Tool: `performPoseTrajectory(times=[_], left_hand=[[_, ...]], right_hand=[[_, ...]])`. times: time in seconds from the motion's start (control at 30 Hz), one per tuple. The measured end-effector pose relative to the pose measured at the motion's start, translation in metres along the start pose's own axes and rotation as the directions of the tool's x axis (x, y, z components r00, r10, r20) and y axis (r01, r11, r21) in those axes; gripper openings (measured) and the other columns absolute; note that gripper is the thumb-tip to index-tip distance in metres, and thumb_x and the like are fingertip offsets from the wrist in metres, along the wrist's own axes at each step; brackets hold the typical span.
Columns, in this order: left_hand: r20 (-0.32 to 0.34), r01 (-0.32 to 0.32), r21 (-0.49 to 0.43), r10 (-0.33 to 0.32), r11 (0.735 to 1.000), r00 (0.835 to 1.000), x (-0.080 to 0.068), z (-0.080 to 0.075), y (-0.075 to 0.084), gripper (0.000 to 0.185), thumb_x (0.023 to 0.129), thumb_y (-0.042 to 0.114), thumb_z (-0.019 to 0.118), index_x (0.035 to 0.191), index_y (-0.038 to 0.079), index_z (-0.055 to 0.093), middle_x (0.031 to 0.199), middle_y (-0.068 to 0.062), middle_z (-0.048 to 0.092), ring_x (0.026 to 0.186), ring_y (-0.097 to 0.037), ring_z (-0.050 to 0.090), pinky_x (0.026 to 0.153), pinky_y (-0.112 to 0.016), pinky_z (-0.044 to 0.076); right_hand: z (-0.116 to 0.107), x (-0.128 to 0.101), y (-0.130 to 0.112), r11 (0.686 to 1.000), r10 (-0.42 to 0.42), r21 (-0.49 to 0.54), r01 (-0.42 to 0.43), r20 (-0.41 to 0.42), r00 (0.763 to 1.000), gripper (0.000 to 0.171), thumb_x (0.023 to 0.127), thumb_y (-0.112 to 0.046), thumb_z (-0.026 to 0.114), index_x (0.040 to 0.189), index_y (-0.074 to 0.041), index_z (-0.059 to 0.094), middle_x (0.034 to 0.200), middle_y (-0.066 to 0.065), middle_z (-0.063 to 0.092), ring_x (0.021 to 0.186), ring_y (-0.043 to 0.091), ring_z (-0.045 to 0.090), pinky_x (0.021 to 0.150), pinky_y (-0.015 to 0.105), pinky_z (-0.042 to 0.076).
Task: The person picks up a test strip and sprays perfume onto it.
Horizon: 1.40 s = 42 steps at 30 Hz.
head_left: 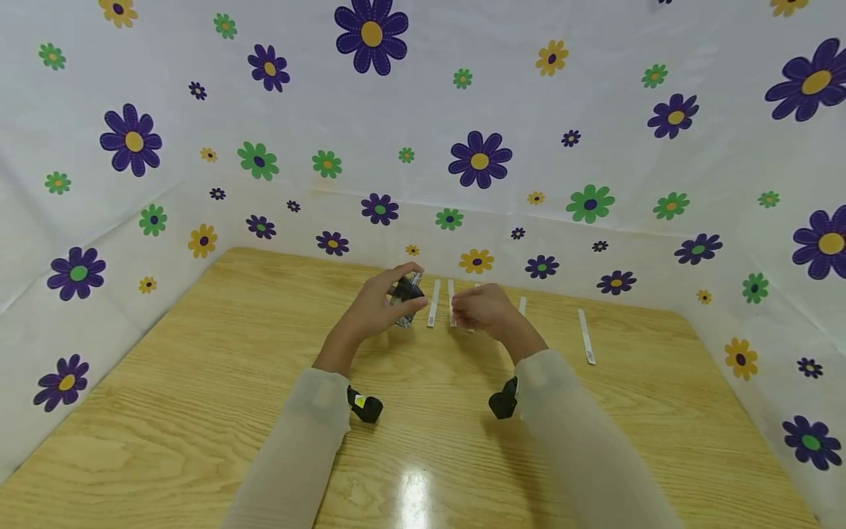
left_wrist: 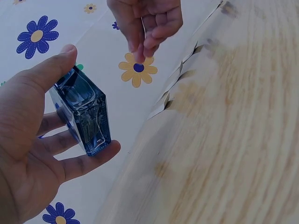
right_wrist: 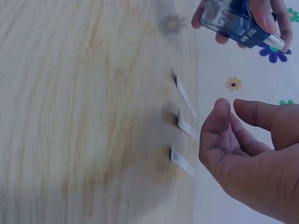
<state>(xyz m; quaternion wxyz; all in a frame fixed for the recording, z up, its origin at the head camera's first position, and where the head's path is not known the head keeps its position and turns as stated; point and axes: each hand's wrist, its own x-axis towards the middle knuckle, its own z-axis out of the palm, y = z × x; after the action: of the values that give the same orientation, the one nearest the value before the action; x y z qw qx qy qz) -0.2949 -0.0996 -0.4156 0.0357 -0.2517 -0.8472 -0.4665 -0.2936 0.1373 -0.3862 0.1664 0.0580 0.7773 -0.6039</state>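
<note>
Left grip (left_wrist: 32, 140) pinching blue glass bottle (left_wrist: 84, 114), right grip (right_wrist: 243, 154) loosely curled, empty; next, I'd guess, pick nearest paper strip (head_left: 433, 303).

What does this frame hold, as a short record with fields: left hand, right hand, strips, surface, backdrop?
left hand: the left hand grips a blue glass bottle between thumb and fingers, held off the table
right hand: the right hand holds nothing visible, fingers loosely curled, beside the bottle but apart from it
strips: several white paper strips lie flat in a row, one further right
surface: wooden table
backdrop: white flower-print cloth
</note>
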Motion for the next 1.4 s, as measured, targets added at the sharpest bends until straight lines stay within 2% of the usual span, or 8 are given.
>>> performPoseTrajectory(times=[0.23, 0.5, 0.73, 0.93, 1.07, 1.23, 1.4], left_hand=[[0.005, 0.012, -0.001, -0.012, 1.000, 1.000, -0.001, 0.001, -0.002, 0.056, 0.096, 0.049, 0.070, 0.146, 0.035, 0.051, 0.156, -0.003, 0.046, 0.141, -0.031, 0.045, 0.109, -0.056, 0.042], [0.016, 0.024, -0.005, -0.024, 1.000, 1.000, 0.000, 0.002, -0.001, 0.055, 0.096, 0.051, 0.069, 0.145, 0.036, 0.051, 0.153, -0.007, 0.049, 0.135, -0.032, 0.049, 0.107, -0.056, 0.043], [0.021, 0.016, -0.008, -0.016, 1.000, 1.000, 0.000, 0.003, -0.002, 0.054, 0.096, 0.050, 0.069, 0.144, 0.036, 0.052, 0.147, -0.006, 0.053, 0.129, -0.031, 0.053, 0.105, -0.056, 0.045], [0.020, 0.017, -0.012, -0.017, 1.000, 1.000, -0.001, 0.003, -0.003, 0.054, 0.096, 0.049, 0.070, 0.144, 0.033, 0.052, 0.143, -0.009, 0.056, 0.125, -0.032, 0.056, 0.102, -0.055, 0.048], [0.022, 0.025, -0.010, -0.025, 1.000, 0.999, -0.001, 0.003, -0.003, 0.056, 0.095, 0.051, 0.070, 0.146, 0.033, 0.052, 0.148, -0.008, 0.053, 0.129, -0.032, 0.054, 0.104, -0.055, 0.046], [0.025, 0.022, -0.013, -0.022, 1.000, 0.999, 0.000, 0.003, -0.003, 0.056, 0.096, 0.050, 0.070, 0.145, 0.034, 0.052, 0.152, -0.006, 0.050, 0.133, -0.032, 0.051, 0.106, -0.056, 0.044], [0.021, 0.015, -0.018, -0.015, 1.000, 1.000, 0.000, 0.003, -0.003, 0.055, 0.096, 0.049, 0.070, 0.145, 0.033, 0.052, 0.151, -0.007, 0.051, 0.131, -0.033, 0.053, 0.105, -0.056, 0.045]], right_hand=[[-0.027, -0.009, 0.007, 0.998, -0.027, -0.053, 0.028, 0.004, 1.000, 0.037, 0.105, -0.008, 0.058, 0.136, 0.011, 0.056, 0.119, 0.026, 0.064, 0.091, 0.022, 0.066, 0.093, 0.039, 0.056], [-0.064, -0.023, 0.017, 0.984, -0.055, -0.170, 0.054, 0.001, 0.998, 0.039, 0.105, -0.011, 0.056, 0.135, 0.014, 0.053, 0.116, 0.025, 0.065, 0.092, 0.022, 0.067, 0.087, 0.032, 0.058], [-0.087, -0.031, 0.029, 0.978, -0.031, -0.207, 0.027, -0.015, 0.999, 0.038, 0.106, -0.012, 0.055, 0.135, 0.014, 0.053, 0.114, 0.021, 0.064, 0.092, 0.021, 0.065, 0.086, 0.032, 0.057], [-0.094, -0.035, 0.039, 0.975, 0.007, -0.221, -0.011, -0.021, 1.000, 0.036, 0.105, -0.012, 0.057, 0.131, 0.014, 0.055, 0.108, 0.018, 0.065, 0.085, 0.019, 0.062, 0.079, 0.032, 0.056], [-0.096, -0.036, 0.043, 0.974, 0.040, -0.223, -0.043, -0.020, 0.999, 0.034, 0.105, -0.013, 0.057, 0.127, 0.013, 0.055, 0.101, 0.015, 0.065, 0.079, 0.017, 0.059, 0.073, 0.030, 0.055], [-0.096, -0.035, 0.047, 0.977, 0.089, -0.192, -0.096, -0.044, 0.995, 0.034, 0.103, -0.012, 0.061, 0.127, 0.011, 0.055, 0.098, 0.011, 0.061, 0.076, 0.014, 0.059, 0.074, 0.028, 0.058], [-0.093, -0.034, 0.047, 0.976, 0.100, -0.185, -0.114, -0.083, 0.991, 0.032, 0.099, -0.010, 0.067, 0.123, 0.010, 0.058, 0.092, 0.008, 0.059, 0.074, 0.014, 0.058, 0.072, 0.029, 0.058]])
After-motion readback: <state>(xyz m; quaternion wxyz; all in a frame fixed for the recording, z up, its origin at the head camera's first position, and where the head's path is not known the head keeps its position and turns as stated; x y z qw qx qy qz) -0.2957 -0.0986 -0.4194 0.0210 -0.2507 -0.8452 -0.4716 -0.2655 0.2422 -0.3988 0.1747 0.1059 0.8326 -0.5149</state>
